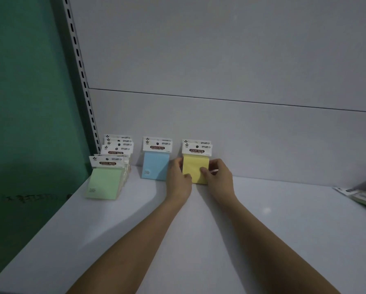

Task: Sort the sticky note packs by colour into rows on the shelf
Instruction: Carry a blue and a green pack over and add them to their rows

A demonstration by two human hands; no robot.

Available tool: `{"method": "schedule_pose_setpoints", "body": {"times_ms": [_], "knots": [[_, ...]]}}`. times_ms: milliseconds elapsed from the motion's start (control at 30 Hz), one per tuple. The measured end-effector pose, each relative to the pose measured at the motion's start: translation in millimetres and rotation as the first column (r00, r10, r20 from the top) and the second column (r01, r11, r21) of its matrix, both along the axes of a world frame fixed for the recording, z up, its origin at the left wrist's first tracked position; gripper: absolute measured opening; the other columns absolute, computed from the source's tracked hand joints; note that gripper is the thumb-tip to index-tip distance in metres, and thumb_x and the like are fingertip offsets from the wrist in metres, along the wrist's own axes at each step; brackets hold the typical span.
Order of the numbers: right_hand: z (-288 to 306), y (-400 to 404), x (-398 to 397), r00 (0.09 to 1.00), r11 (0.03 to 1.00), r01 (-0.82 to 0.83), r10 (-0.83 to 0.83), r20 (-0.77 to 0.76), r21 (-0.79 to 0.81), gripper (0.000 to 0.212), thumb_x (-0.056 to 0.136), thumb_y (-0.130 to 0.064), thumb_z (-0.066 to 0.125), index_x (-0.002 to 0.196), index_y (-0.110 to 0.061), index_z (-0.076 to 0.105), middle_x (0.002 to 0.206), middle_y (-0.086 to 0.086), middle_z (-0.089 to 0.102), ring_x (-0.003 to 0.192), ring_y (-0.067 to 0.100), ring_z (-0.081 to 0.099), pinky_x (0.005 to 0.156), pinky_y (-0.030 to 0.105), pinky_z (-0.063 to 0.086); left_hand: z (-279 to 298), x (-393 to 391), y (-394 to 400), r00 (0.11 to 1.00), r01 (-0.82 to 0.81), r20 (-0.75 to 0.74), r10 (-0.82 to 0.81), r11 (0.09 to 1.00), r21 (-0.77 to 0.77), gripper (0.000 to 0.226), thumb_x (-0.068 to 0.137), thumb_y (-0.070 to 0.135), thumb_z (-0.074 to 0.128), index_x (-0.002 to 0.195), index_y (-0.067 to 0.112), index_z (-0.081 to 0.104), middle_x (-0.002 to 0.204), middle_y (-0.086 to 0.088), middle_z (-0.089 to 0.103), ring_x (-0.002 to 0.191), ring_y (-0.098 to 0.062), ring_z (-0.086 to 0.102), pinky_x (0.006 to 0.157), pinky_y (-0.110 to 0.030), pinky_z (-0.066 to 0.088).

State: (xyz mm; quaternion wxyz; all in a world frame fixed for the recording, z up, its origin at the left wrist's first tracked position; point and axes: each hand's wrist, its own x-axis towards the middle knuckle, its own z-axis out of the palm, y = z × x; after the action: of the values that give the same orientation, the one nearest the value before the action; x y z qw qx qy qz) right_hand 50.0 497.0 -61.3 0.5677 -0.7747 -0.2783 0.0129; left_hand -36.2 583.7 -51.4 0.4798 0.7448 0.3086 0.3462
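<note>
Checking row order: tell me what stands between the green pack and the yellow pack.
Head view: the blue pack stands between the green pack and the yellow pack.

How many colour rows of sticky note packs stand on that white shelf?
3: the green-fronted row at left, the blue row in the middle, the yellow row at right between both hands. Packs behind each front one are partly hidden.

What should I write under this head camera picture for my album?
Both hands hold a yellow sticky note pack upright beside blue and green rows.
</note>
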Motion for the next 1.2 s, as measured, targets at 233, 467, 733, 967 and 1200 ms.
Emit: {"method": "schedule_pose_setpoints", "body": {"times_ms": [233, 467, 733, 967, 1200], "knots": [[1.6, -4.8, -0.6, 1.0, 1.0, 0.016, -0.017, -0.026, -0.016, 0.029, 0.086, -0.028, 0.069, 0.107, -0.013, 0.057, 0.099, 0.002, 0.064, 0.084, 0.017, 0.06, 0.07, 0.024, 0.046, 1.8, -10.0, -3.7, 0.998, 0.05, -0.044, -0.049, 0.998, 0.031, 0.058, 0.08, -0.006, 0.053, 0.134, 0.009, 0.038, 0.132, -0.008, 0.045, 0.122, -0.025, 0.046, 0.103, -0.041, 0.042], [9.0, -21.8, -29.2, 0.991, 0.985, 0.135, -0.137, -0.008, -0.103, 0.031, 0.097, -0.032, 0.052, 0.119, -0.011, 0.057, 0.106, 0.0, 0.063, 0.095, 0.015, 0.056, 0.079, 0.027, 0.04, 5.7, -49.6, -13.6, 0.974, 0.198, -0.164, -0.157, 0.94, 0.277, 0.062, 0.09, 0.014, 0.053, 0.146, 0.017, 0.027, 0.145, -0.003, 0.035, 0.133, -0.02, 0.034, 0.102, -0.031, 0.035], [29.8, -88.2, -54.6, 0.991, 0.872, 0.081, -0.02, 0.129, -0.484, 0.043, 0.1, -0.041, 0.039, 0.133, -0.018, 0.055, 0.135, 0.002, 0.057, 0.121, 0.02, 0.053, 0.097, 0.03, 0.039, 26.4, -64.5, -35.6, 0.802, 0.492, -0.552, -0.231, 0.779, 0.389, 0.055, 0.096, 0.046, 0.037, 0.144, 0.019, 0.037, 0.15, -0.001, 0.038, 0.137, -0.023, 0.033, 0.11, -0.037, 0.03], [60.7, -214.1, -62.7, 0.976, 0.79, 0.131, 0.003, 0.218, -0.599, 0.049, 0.098, -0.05, 0.036, 0.137, -0.024, 0.05, 0.144, -0.002, 0.05, 0.132, 0.019, 0.044, 0.109, 0.038, 0.035, 48.4, -67.8, -132.5, 0.74, 0.553, -0.623, -0.254, 0.756, 0.349, 0.058, 0.094, 0.057, 0.033, 0.143, 0.028, 0.038, 0.151, 0.003, 0.037, 0.139, -0.021, 0.032, 0.111, -0.036, 0.029], [62.7, -383.1, -54.0, 0.981, 0.785, 0.138, -0.026, 0.19, -0.604, 0.049, 0.098, -0.051, 0.037, 0.136, -0.024, 0.051, 0.144, -0.002, 0.049, 0.132, 0.018, 0.044, 0.108, 0.038, 0.036, 52.5, -59.2, -264.0, 0.722, 0.59, -0.59, -0.362, 0.767, 0.252, 0.058, 0.092, 0.058, 0.039, 0.142, 0.029, 0.04, 0.15, 0.002, 0.038, 0.136, -0.021, 0.038, 0.109, -0.039, 0.034]]}}
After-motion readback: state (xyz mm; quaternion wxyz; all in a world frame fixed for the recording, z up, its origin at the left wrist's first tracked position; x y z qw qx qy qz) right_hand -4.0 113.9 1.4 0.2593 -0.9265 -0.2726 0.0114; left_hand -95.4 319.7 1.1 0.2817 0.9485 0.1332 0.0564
